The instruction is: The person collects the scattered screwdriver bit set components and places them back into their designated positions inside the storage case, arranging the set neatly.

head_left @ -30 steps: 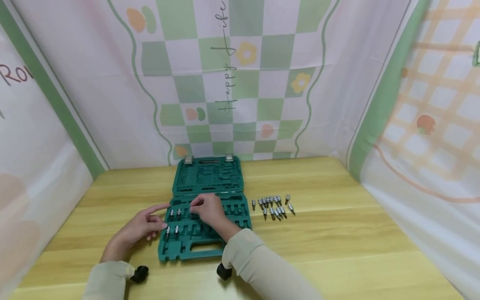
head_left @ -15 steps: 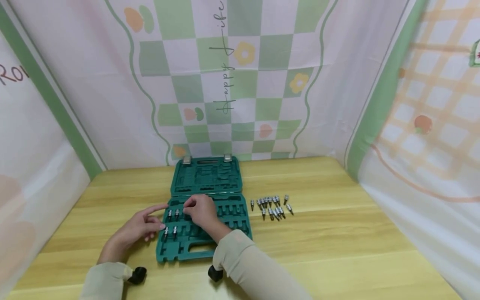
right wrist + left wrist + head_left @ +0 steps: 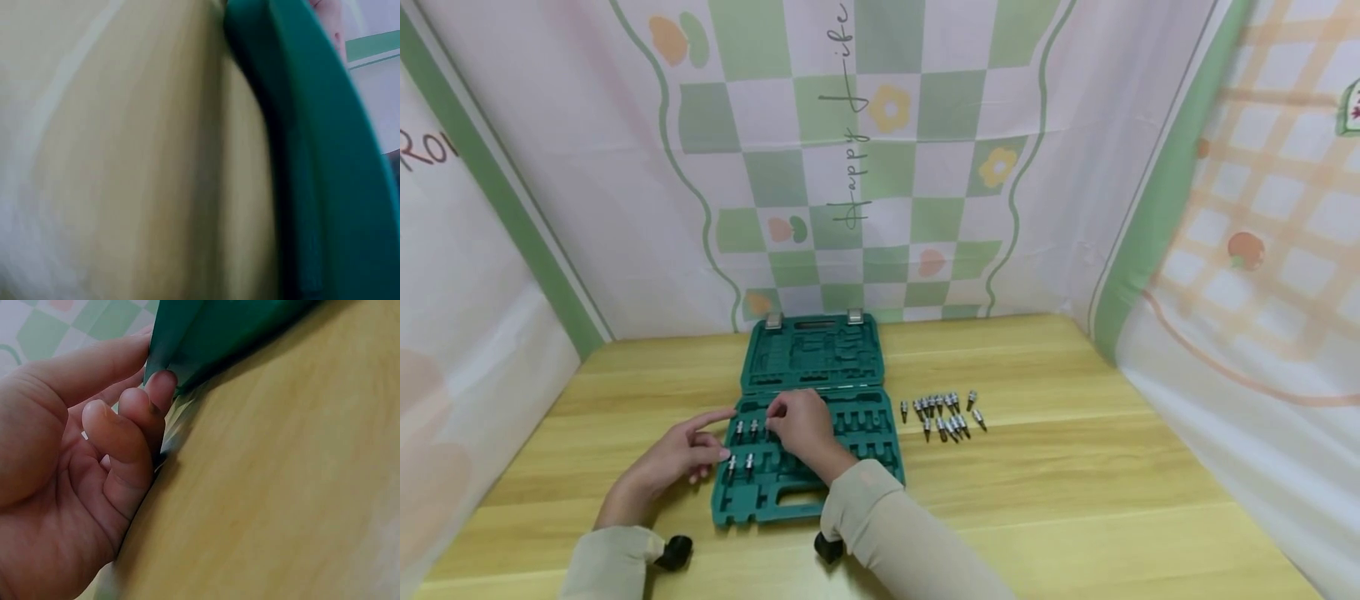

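Note:
A green plastic socket case (image 3: pixel 745 500) lies open on the table, its lid folded back. My right hand (image 3: pixel 805 422) is over the upper row of slots, thumb and forefinger pinching a small bit socket (image 3: pixel 767 432), mostly covered by the fingers. To its left, two bit sockets (image 3: pixel 754 429) sit in that row, and two more (image 3: pixel 748 465) in the row below. My left hand (image 3: pixel 673 454) rests at the case's left edge, with forefinger and thumb spread against it. In the left wrist view its other fingers (image 3: pixel 125 440) are loosely bent beside the case.
Several loose bit sockets (image 3: pixel 942 408) lie in a cluster on the wooden table (image 3: pixel 1060 483) to the right of the case. The lid (image 3: pixel 812 358) leans back close to the patterned cloth (image 3: pixel 891 200) behind the table. Cloth also hangs at both sides.
My right hand has shifted slightly left along the upper row, and the pinched bit socket now shows at its fingertips. My left hand stays at the case edge.

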`<act>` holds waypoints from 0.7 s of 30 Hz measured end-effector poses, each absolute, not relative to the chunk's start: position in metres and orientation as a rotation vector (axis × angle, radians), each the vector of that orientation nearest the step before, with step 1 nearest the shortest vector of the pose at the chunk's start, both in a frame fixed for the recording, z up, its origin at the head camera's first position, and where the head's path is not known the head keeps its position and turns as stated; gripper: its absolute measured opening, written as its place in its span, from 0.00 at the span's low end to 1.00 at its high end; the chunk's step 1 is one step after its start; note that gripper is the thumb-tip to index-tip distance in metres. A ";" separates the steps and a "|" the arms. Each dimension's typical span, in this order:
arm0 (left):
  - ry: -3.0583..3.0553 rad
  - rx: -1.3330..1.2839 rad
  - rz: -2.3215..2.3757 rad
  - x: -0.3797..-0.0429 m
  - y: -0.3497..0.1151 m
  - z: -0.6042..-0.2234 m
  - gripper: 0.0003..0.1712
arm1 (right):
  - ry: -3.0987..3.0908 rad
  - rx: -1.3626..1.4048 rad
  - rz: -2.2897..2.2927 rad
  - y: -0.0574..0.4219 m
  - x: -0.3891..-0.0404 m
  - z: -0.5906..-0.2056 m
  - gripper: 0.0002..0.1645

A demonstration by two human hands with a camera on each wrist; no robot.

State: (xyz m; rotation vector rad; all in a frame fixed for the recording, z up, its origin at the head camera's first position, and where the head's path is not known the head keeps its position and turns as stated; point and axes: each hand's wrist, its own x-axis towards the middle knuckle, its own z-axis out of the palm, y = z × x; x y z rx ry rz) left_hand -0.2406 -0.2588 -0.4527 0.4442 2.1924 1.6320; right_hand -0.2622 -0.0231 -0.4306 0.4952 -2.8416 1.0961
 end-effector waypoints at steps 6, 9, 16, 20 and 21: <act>2.197 0.442 1.632 -0.240 -0.259 -0.453 0.41 | -2.884 0.510 0.979 -0.023 -0.263 -0.431 0.04; 2.198 0.446 1.633 -0.240 -0.258 -0.454 0.41 | -2.896 0.496 0.975 -0.023 -0.263 -0.430 0.05; 2.194 0.437 1.638 -0.240 -0.258 -0.453 0.41 | -2.911 0.466 0.960 -0.025 -0.264 -0.428 0.08; 2.202 0.435 1.633 -0.240 -0.258 -0.452 0.41 | -2.924 0.429 0.930 -0.028 -0.264 -0.428 0.10; 2.202 0.434 1.632 -0.240 -0.258 -0.452 0.41 | -2.926 0.419 0.921 -0.028 -0.264 -0.428 0.11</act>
